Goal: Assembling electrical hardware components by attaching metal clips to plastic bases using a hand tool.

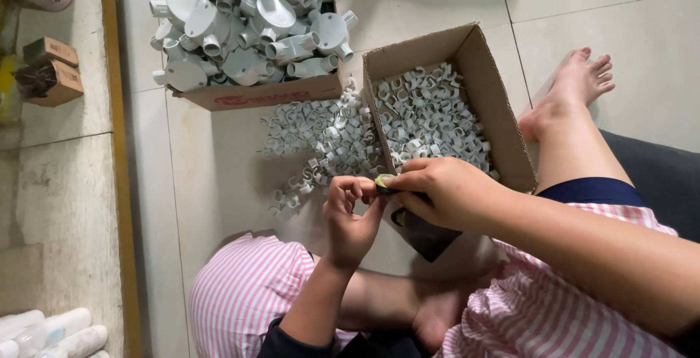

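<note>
My left hand (350, 216) and my right hand (441, 190) meet in front of me over my lap. Their fingertips pinch a small yellow-green and dark object (384, 181) between them; its exact shape is hidden by my fingers. A dark flat piece (423, 235) hangs under my right hand. Just beyond my hands lies a loose heap of small grey plastic clips (324, 143) on the tiled floor. An open cardboard box (503, 121) to the right of the heap holds many more of the same clips (430, 114).
A second cardboard box (255, 95) at the back is piled with white round conduit junction boxes (251, 22). My bare foot (569, 84) stretches out at right. Small brown boxes (51, 70) sit at far left, white tubes (51, 332) at bottom left.
</note>
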